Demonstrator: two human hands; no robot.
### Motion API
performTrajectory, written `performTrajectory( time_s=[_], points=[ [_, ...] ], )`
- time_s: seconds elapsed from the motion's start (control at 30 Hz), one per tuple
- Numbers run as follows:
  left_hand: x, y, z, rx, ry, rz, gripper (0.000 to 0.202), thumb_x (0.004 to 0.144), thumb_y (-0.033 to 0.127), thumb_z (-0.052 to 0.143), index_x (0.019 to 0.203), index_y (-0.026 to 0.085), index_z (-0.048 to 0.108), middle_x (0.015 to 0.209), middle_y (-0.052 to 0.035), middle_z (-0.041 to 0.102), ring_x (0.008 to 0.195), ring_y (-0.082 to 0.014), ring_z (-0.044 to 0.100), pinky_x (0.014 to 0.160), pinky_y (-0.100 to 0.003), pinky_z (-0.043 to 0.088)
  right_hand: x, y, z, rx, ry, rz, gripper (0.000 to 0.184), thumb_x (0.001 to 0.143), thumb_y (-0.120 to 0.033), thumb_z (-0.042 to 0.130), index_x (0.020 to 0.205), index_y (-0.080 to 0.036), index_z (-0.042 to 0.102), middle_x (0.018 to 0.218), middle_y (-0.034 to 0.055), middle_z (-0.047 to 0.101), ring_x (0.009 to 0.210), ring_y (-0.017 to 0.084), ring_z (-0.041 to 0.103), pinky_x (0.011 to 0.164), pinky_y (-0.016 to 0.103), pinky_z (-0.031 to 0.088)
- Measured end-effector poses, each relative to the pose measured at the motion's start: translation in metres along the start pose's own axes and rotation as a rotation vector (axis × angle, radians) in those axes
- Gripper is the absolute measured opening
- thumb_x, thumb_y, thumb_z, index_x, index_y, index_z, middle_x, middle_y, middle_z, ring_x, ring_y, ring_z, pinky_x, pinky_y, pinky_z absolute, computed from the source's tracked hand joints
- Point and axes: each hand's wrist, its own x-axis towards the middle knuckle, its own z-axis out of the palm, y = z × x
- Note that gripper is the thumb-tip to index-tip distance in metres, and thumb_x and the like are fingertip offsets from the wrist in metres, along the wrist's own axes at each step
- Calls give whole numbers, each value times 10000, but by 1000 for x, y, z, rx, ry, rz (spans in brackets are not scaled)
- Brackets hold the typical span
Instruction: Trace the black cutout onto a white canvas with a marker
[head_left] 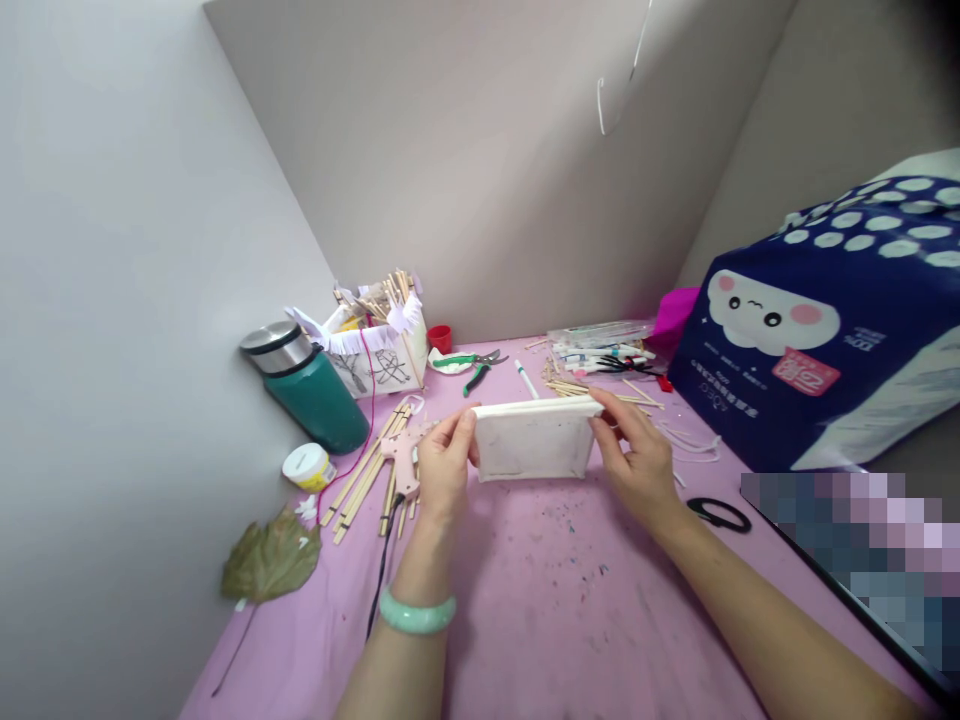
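Observation:
A white, box-like piece with a thick top edge (pixel 534 445) is held up between my two hands over the pink table. My left hand (pixel 448 455) grips its left end, thumb at the upper corner. At the opposite end, my right hand (pixel 634 455) pinches the upper right corner. Its front face looks translucent, with faint marks; the inside is hidden. Right beside my left hand lies a pink glue gun (pixel 402 460) with a dark cord, on top of several flat wooden sticks (pixel 360 490).
On the left stand a green bottle (pixel 319 400), a white tub (pixel 307 466), a dried leaf (pixel 271 558) and a decorated box of sticks (pixel 382 362). Pruning shears (pixel 476 368) and pens (pixel 600 358) lie behind. A blue package (pixel 780 350), black tape ring (pixel 718 515) and blurred screen (pixel 862 560) are right.

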Motion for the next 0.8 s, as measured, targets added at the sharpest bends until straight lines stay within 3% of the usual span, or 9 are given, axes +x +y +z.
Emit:
performTrajectory(
  time_s=[0.23,0.43,0.6,0.73,0.8],
  points=[
    [2,6,4,33,10,18,379,807,424,610,1028,128,697,482,55,433,487,-75,380,495,-193,333,1,1,-1,7,3,18,351,917,-242,503,1264,-264,552,1182,65,612,982,202,595,845,349,487],
    [2,1,-2,46,-12,46,465,815,428,613,1197,164,615,554,52,496,505,-70,415,523,-191,372,2,-1,-1,-22,-46,8,356,921,-251,489,1273,-255,546,1184,68,609,955,197,598,797,332,494],
    [7,-10,-6,121,-22,86,358,814,394,609,1079,165,682,645,23,567,498,-61,398,489,-187,342,8,-5,-10,-79,-77,-32,345,919,-263,502,1259,-240,555,1080,64,625,874,181,596,778,320,488],
    [9,-16,-7,164,-35,115,301,831,369,582,1045,187,690,715,11,598,527,-68,427,517,-186,358,27,-24,-16,-209,27,-159,340,886,-299,558,1212,-212,593,1107,99,592,1035,244,540,934,406,419],
    [8,-17,-6,182,-49,133,296,837,371,571,1037,186,685,734,6,602,542,-76,444,525,-189,365,41,-41,-11,-207,-32,-218,290,890,-299,544,1152,-204,626,1083,98,598,1032,244,530,926,403,415]
  ],
)
